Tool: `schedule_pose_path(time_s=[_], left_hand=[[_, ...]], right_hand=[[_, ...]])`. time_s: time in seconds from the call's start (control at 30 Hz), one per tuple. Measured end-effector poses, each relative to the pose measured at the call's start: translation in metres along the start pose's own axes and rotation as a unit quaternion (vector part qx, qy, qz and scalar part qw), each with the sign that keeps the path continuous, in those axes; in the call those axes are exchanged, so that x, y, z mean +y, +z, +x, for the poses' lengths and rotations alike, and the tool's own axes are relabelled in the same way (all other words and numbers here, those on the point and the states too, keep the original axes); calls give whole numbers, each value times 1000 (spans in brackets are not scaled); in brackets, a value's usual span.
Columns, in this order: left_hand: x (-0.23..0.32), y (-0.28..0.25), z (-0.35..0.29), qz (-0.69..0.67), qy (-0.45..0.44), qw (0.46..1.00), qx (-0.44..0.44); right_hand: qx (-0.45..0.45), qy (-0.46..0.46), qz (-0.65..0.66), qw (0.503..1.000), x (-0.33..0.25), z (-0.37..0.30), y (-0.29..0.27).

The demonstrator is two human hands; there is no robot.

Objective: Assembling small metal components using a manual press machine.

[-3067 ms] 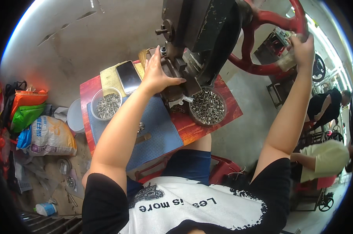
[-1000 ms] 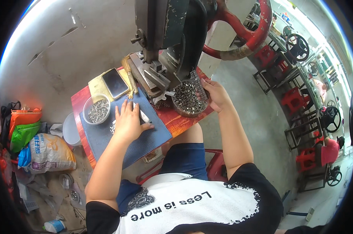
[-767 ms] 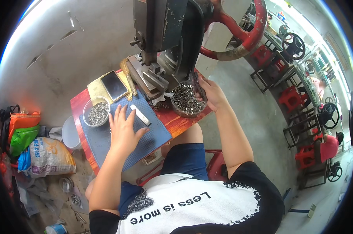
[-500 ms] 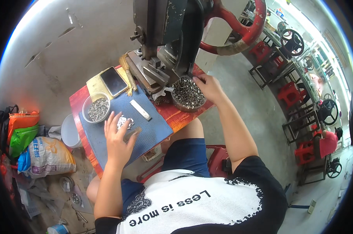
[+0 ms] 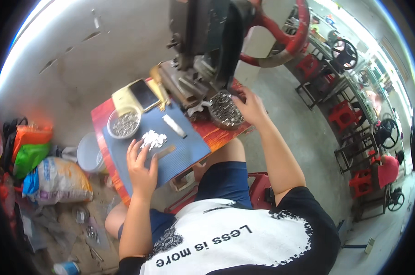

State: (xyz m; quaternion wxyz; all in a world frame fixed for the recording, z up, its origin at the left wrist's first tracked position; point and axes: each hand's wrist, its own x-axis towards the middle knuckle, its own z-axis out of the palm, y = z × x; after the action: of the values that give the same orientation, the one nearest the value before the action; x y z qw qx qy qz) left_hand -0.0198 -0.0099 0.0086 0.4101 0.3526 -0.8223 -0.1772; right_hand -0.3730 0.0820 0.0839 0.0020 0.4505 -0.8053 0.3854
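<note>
My left hand (image 5: 142, 170) hovers over or rests on the blue mat (image 5: 189, 153), its fingers spread beside a small pile of white pieces (image 5: 153, 139). A flat, narrow brownish strip (image 5: 165, 152) lies by the thumb. At the right edge of a round bowl of small metal parts (image 5: 225, 110), my right hand (image 5: 253, 109) has thumb and fingers apart, touching or nearly touching the rim; its fingertips are partly hidden. Farther up the mat are a clear tub of small metal pieces (image 5: 124, 123) and a whitish bar (image 5: 174, 126).
A dark hand press (image 5: 200, 27) with a red wheel (image 5: 281, 52) stands behind the bowl. A phone (image 5: 144, 95) lies on yellow material on the red table (image 5: 101, 112). Bags (image 5: 56, 181) and a white bucket (image 5: 89, 151) are left; red stools (image 5: 341, 112) and other presses stand right.
The whole view has shifted slightly, and the picture is blurrier. My left hand has drawn back toward me from the white pieces, exposing more of the pile. My right hand stays by the bowl.
</note>
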Motion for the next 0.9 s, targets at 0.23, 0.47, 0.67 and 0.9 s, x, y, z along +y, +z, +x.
schedule_pose_path(time_s=[0.23,0.47,0.67,0.9], left_hand=[[1,0,-11,-27,-46,996,70],[-5,-6,-22,28,-77,996,-28],[-11,0,-23,37,-70,997,2],[-16,5,-26,32,-74,997,22]], right_hand=[[-256,-252,160,920,-84,-75,84],[-192,-352,84,912,-85,-79,148],[-98,-276,84,953,-43,-66,108],[-126,-69,266,953,-27,-80,91]])
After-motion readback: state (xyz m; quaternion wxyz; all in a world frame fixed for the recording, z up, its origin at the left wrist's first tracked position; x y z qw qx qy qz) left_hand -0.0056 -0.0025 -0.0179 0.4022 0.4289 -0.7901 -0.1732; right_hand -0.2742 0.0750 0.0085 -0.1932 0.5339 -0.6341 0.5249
